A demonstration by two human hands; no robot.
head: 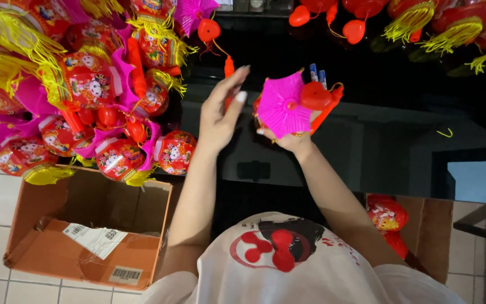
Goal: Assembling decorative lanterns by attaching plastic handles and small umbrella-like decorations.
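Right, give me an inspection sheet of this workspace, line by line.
Surface: dark black tabletop, glossy, under both hands.
Job's things: pink fan-topped lantern with red heart piece and orange stick, raised above the table.
Clutter: heap of red, pink and yellow-tasselled lanterns at the left; more red lanterns along the far edge; a stray yellow hook on the table.
Grippers: left hand open, fingers spread, touching an orange stick; right hand closed around the pink lantern's underside.
Cables: nothing seen.
Surroundings: open cardboard box on the tiled floor at left; second box with red lanterns at right.
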